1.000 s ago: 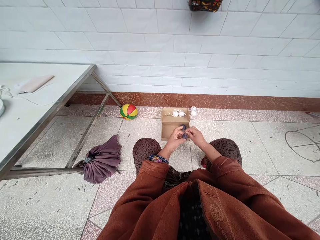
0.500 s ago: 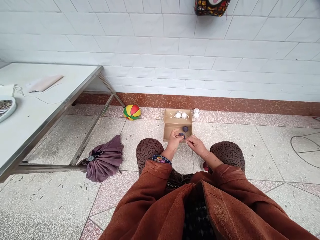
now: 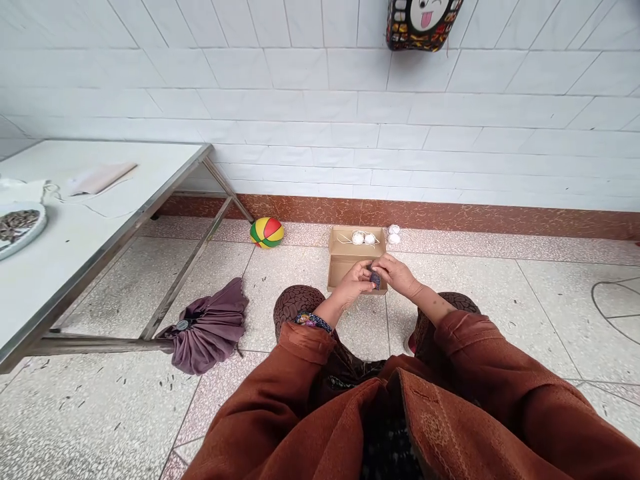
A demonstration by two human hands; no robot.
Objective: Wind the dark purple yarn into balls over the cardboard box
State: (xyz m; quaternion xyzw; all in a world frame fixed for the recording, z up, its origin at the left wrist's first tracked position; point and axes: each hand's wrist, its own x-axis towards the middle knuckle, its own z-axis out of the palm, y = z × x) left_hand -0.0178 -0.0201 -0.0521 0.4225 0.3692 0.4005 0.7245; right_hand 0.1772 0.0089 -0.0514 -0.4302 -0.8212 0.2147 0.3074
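My left hand point(image 3: 354, 283) grips a small dark purple yarn ball point(image 3: 375, 280) between its fingers and thumb, over the front part of an open cardboard box point(image 3: 341, 268). Against the top of the ball, the fingers of my right hand point(image 3: 395, 273) are pinched together. Any strand between them is too small to make out. Two white yarn balls point(image 3: 358, 238) with loose strands lie in the back part of the box. A second dark ball in the front part, seen earlier, is now hidden behind my hands.
More white yarn balls point(image 3: 394, 238) sit right of the box, by the tiled wall point(image 3: 300, 100). To the left are a colourful ball point(image 3: 267, 233), a folded purple umbrella point(image 3: 213, 327) and a metal-framed table point(image 3: 125, 193) bearing a plate point(image 3: 37, 233). A patterned bag point(image 3: 420, 33) hangs above.
My right hand has moved up and over the dark yarn ball, from its lower right side. The left hand has shifted slightly right with the ball. The view has tilted up a little.
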